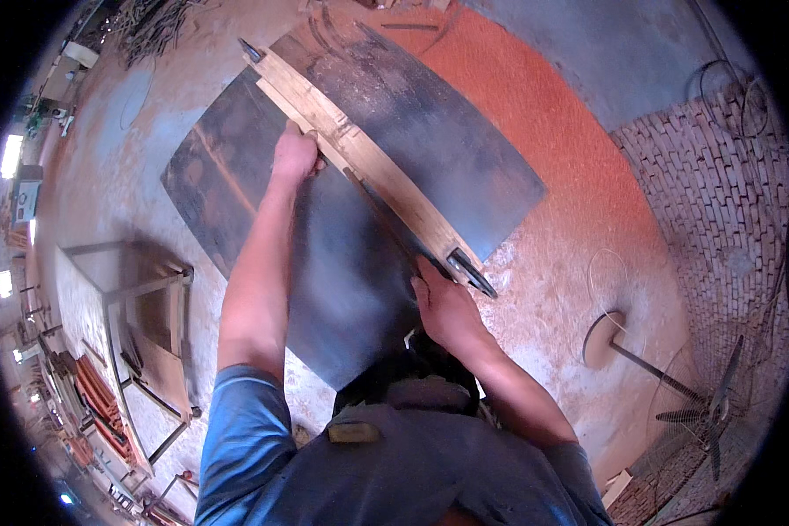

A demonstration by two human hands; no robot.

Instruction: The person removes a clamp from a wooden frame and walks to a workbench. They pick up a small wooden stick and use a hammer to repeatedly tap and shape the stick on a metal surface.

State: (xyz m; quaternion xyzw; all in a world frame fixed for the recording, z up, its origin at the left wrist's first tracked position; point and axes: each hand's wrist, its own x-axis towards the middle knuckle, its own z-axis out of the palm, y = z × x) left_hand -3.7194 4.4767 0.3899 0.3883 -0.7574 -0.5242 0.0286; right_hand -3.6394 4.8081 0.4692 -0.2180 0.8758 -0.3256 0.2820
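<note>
Two hands on one long wooden frame over a dark sheet.

Left hand point(294, 156) is closed on the wooden frame point(359, 158), which runs diagonally from far-left to near-right; right hand point(443, 307) is nearer, at its clamp end point(470, 272), probably gripping, on the dark sheet point(465, 149).

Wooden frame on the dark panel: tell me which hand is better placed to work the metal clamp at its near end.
Probably the right hand: it rests beside the metal clamp at the near end of the wooden frame. The left hand presses the frame's middle, farther up the dark panel.
</note>
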